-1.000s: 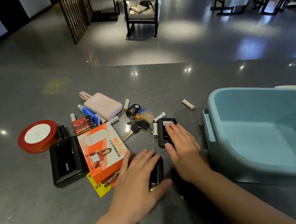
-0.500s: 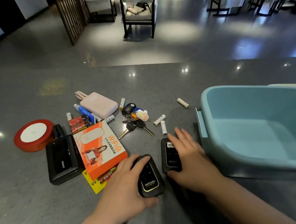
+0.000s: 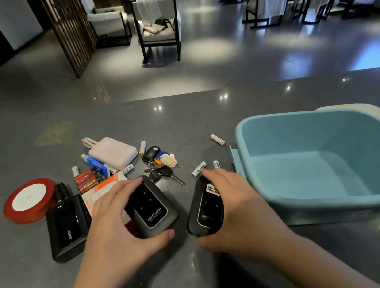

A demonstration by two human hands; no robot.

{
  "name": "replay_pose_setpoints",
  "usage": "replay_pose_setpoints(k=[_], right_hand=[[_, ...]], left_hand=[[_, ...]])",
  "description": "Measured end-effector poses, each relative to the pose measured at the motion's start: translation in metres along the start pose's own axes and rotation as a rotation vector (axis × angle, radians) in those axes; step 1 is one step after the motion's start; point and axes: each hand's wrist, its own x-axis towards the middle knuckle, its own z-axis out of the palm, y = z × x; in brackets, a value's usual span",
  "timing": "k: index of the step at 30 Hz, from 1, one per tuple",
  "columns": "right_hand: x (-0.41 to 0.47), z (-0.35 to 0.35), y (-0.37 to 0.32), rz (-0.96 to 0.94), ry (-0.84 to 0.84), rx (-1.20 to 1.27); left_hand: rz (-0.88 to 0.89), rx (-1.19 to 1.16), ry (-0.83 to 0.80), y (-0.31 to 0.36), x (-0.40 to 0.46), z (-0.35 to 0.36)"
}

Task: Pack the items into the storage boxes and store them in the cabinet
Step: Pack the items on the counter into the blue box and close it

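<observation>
Two black pocket routers: left hand [image 3: 113, 231] is pinching one router [image 3: 152, 211], right hand [image 3: 238, 213] is clasping the other router [image 3: 206, 209], likely readying both for the empty blue storage box [image 3: 259, 183].

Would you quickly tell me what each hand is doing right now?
Left hand: closed on the left black device.
Right hand: closed on the right black device.

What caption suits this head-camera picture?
Left hand and right hand each grip a black device beside an empty blue box.

Grey counter [image 3: 181, 125] (glossy) bears blue bin [image 3: 340, 198].
</observation>
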Motion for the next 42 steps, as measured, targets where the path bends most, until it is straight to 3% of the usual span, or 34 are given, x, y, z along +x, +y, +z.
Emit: replay_pose_setpoints(k=[4,8,11,15,19,23,31,42], right_hand=[[-0.016,-0.057,-0.004,-0.081,0.075,-0.046],[-0.030,-0.120,0.033,0.041,0.171,-0.102],[-0.034,-0.165,0.078,0.208,0.068,-0.197],[-0.023,-0.196,0.142,0.223,-0.013,-0.414],[0.002,-0.182,0.184,0.253,-0.278,-0.411],[0.017,-0.155,0.212,0.228,-0.500,-0.577],[0.022,-0.141,0.239,0.221,-0.600,-0.680],[-0.006,-0.191,0.236,0.288,-0.295,-0.525]], left_hand=[[0.074,-0.092,0.047,0.041,0.025,0.007],[0.172,-0.136,-0.017,0.093,0.054,0.038],[0.208,-0.176,-0.073,0.130,0.073,0.071],[0.261,-0.184,-0.202,0.166,0.094,0.117],[0.310,-0.039,-0.322,0.179,0.111,0.147],[0.321,0.092,-0.485,0.184,0.123,0.164],[0.329,0.244,-0.577,0.197,0.140,0.191],[0.445,0.343,-0.822,0.224,0.156,0.275]])
